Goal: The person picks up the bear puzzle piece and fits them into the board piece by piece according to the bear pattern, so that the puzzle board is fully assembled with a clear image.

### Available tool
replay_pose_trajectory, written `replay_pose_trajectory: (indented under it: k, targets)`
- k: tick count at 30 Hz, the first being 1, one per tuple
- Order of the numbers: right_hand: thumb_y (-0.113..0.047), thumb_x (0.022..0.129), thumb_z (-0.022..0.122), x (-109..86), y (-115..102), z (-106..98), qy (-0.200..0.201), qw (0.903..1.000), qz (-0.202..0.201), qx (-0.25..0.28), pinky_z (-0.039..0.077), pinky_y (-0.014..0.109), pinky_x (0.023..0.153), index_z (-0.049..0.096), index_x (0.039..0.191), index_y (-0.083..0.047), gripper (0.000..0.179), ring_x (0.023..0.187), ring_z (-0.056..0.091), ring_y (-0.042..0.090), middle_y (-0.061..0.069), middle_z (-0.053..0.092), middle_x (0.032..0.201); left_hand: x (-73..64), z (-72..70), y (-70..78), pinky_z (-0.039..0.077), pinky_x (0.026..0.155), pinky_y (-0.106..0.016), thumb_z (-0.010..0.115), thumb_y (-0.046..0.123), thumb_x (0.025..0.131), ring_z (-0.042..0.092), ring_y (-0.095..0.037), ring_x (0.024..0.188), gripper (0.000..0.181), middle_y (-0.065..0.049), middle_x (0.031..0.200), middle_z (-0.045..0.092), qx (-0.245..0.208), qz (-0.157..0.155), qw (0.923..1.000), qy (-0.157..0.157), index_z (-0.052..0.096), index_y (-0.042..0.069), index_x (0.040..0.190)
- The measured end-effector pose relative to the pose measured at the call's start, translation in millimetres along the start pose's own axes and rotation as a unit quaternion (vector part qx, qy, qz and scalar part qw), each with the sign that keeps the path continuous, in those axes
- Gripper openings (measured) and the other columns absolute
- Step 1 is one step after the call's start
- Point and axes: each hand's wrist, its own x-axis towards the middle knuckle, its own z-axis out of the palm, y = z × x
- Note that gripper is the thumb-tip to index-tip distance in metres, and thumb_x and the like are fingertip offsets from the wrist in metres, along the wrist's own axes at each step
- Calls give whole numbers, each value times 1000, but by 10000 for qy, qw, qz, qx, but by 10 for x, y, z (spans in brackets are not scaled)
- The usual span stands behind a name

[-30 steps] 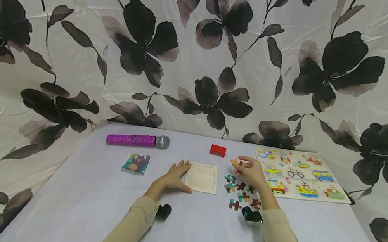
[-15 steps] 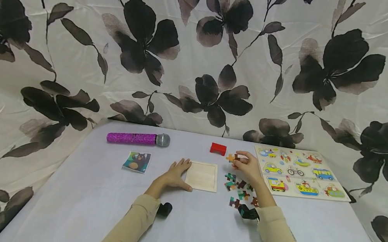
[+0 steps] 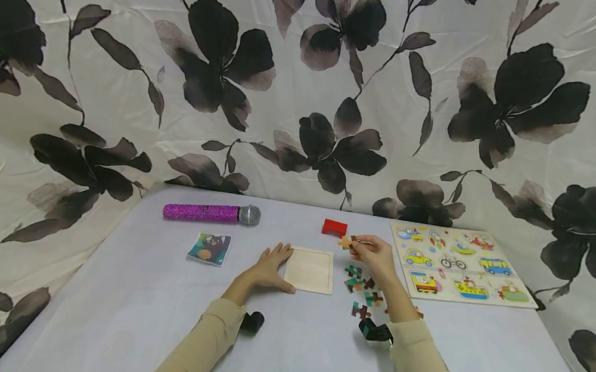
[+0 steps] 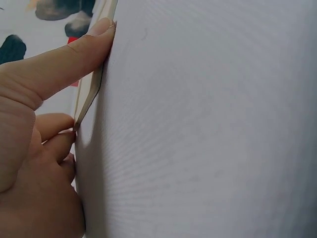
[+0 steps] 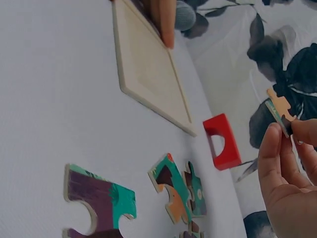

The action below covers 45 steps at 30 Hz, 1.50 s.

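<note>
My right hand [image 3: 377, 262] pinches an orange and brown jigsaw piece [image 3: 345, 242] between thumb and fingertips, above the table and beyond the far right corner of a shallow wooden puzzle tray [image 3: 309, 271]. In the right wrist view the piece [image 5: 280, 106] is held tilted, its teal edge showing. My left hand [image 3: 268, 272] rests at the tray's left side with fingers spread; the left wrist view has its thumb [image 4: 74, 62] lying straight against the tray's edge. Bare wood shows inside the tray. Several loose jigsaw pieces [image 3: 353, 285] lie right of it, some hidden under my right forearm.
A red arched block [image 3: 334, 228] stands behind the tray. Farther right lies a vehicle puzzle board [image 3: 452, 262]. To the left are a bear picture card [image 3: 209, 249] and a purple glitter microphone [image 3: 211, 213]. Floral cloth [image 3: 307, 91] hangs behind the table.
My right hand has moved left with the jigsaw piece, from above the loose pieces toward the tray's far right corner. The left hand stays at the tray's edge.
</note>
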Motion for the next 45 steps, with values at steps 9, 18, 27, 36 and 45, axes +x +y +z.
replay_pose_trajectory:
  k: [9, 18, 27, 36, 45]
  targets:
    - [4, 89, 58, -77, 93, 148, -594, 9973, -407, -119, 57, 28, 72, 51, 116, 19, 32, 73, 67, 11, 17, 65, 92, 2, -2, -11, 3, 115, -51, 84, 29, 65, 12, -36, 142, 102, -22, 152, 23, 20, -22, 10000, 56, 29, -6, 143]
    - [4, 87, 58, -210, 240, 523, -1862, 9402, -1498, -2428, 52, 20, 64, 65, 108, 10, 23, 73, 64, 19, 20, 68, 90, -2, -1, -16, 3, 115, -52, 84, 29, 66, 12, -37, 142, 100, -23, 151, 24, 100, 19, 9999, 58, 30, -7, 143]
    - [4, 84, 63, -250, 205, 642, -2033, 8832, -1907, -3772, 44, 17, 57, 71, 101, 3, 19, 65, 50, 6, 10, 70, 86, 10, 24, -18, 2, 115, -51, 84, 29, 66, 11, -36, 142, 100, -22, 152, 23, -19, 46, 10000, 16, 30, -6, 143]
    - [4, 82, 64, -282, 143, 582, -2342, 8683, -1947, -3916, 41, 17, 53, 69, 105, 7, 23, 63, 47, 8, 16, 69, 93, 14, 18, -17, 1, 115, -51, 84, 28, 66, 10, -36, 143, 100, -21, 152, 23, -27, -2, 10000, 8, 30, -6, 143]
    - [2, 79, 69, -310, 183, 600, -2273, 8388, -2604, -4207, 45, 21, 60, 73, 92, 6, 14, 72, 53, 18, 10, 61, 83, 8, 18, -21, 2, 115, -51, 84, 29, 66, 11, -37, 142, 100, -22, 152, 23, -35, -18, 10000, 43, 31, -6, 143]
